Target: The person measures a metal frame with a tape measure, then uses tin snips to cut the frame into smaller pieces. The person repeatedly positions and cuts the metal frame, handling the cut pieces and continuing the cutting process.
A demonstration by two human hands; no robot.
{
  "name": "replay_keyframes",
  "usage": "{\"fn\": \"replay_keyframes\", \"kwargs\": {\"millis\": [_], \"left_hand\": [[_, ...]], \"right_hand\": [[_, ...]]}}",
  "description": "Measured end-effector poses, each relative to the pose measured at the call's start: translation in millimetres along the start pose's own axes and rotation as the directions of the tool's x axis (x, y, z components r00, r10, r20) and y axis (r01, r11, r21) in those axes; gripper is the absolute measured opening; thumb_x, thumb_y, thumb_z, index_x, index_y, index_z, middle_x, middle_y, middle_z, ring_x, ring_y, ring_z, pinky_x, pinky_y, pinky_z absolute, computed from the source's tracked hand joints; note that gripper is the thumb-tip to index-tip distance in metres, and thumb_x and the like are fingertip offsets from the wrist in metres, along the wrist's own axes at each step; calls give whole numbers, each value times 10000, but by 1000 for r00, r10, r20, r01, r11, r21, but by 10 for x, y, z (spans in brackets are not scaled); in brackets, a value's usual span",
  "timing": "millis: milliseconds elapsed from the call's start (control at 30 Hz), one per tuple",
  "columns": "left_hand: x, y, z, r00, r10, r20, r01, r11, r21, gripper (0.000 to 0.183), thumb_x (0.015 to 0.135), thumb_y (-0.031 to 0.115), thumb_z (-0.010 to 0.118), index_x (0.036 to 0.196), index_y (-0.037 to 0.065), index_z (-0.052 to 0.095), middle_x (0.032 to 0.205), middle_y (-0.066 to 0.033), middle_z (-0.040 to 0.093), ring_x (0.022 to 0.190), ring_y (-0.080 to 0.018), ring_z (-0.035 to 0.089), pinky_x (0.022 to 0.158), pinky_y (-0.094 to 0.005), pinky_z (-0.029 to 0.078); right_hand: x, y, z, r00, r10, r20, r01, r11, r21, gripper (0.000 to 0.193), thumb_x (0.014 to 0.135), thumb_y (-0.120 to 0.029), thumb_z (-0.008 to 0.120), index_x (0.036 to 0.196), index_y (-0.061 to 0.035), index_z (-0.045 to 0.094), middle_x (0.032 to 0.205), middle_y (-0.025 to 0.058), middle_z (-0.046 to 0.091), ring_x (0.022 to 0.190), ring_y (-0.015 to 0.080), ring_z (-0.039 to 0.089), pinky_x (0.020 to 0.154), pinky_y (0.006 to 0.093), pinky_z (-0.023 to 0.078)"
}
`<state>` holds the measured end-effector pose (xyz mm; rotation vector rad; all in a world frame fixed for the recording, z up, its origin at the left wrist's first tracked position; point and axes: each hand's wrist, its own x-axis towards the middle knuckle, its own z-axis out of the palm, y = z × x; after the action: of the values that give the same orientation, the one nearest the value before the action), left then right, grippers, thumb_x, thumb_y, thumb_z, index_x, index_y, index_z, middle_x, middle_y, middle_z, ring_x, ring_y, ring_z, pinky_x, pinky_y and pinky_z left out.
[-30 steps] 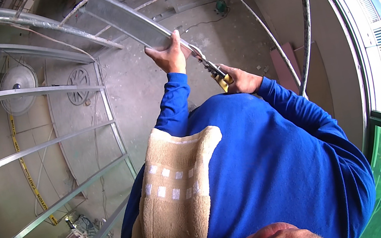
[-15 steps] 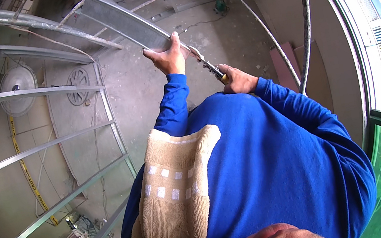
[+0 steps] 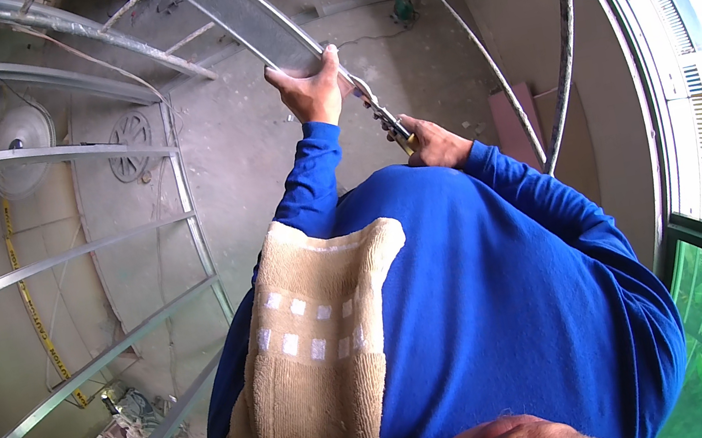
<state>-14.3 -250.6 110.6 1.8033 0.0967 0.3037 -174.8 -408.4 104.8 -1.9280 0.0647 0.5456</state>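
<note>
A long, grey steel stud channel (image 3: 253, 22) slants from the top of the picture down toward my chest. Its near end is gripped by my left hand (image 3: 310, 93), with the thumb on one edge and the fingers wrapped round the other. Close to my belly, my right hand (image 3: 437, 143) is closed on a metal hand tool with a yellow grip, which looks like snips (image 3: 396, 130). The jaws point up along the stud's right edge, near my left hand. Where exactly they meet the metal is too small to tell.
Metal framing (image 3: 87, 249) stands at my left, with yellow caution tape (image 3: 38, 318) and a round white fixture (image 3: 22, 151) beyond it. Scaffold tubes (image 3: 563, 44) rise on the right, before a window. A tan towel (image 3: 313, 355) hangs over my chest.
My left hand and the stud have shifted slightly up and to the right. The framing at left has slid a little leftward in view. Both hands keep their grips.
</note>
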Motion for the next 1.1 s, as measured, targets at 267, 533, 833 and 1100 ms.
{"fn": "replay_keyframes", "kwargs": {"millis": [267,533,833,1100], "left_hand": [[-34,46,7,999,15,-42,-14,1000,21,867,683,427,933,1197,-43,418,1106,-256,600,1011,-405,631,884,-481,508],[-8,2,0,999,33,-30,-31,997,66,893,691,404,926,1237,-47,382,1115,-281,609,1001,-440,650,875,-512,524],[-38,14,-22,999,12,-37,-9,997,81,845,688,399,926,1187,-26,392,1098,-269,614,979,-422,658,862,-512,536],[-53,-18,-29,999,-2,-53,7,994,105,862,675,409,929,1187,-28,390,1088,-269,619,965,-424,659,857,-506,538]], "right_hand": [[88,153,90,997,-24,-76,28,998,62,462,713,-87,728,1113,1,516,947,185,619,925,273,585,834,400,485],[16,101,43,994,-51,-99,49,998,-28,460,709,-96,723,1092,16,493,962,216,648,941,317,632,855,435,498],[46,174,69,996,-32,-82,31,999,-17,380,688,-88,668,1050,-3,591,876,102,601,876,211,592,818,372,489],[-21,114,85,991,-58,-117,60,998,12,338,718,-130,677,1006,23,587,757,171,614,731,268,599,720,432,499]]}}
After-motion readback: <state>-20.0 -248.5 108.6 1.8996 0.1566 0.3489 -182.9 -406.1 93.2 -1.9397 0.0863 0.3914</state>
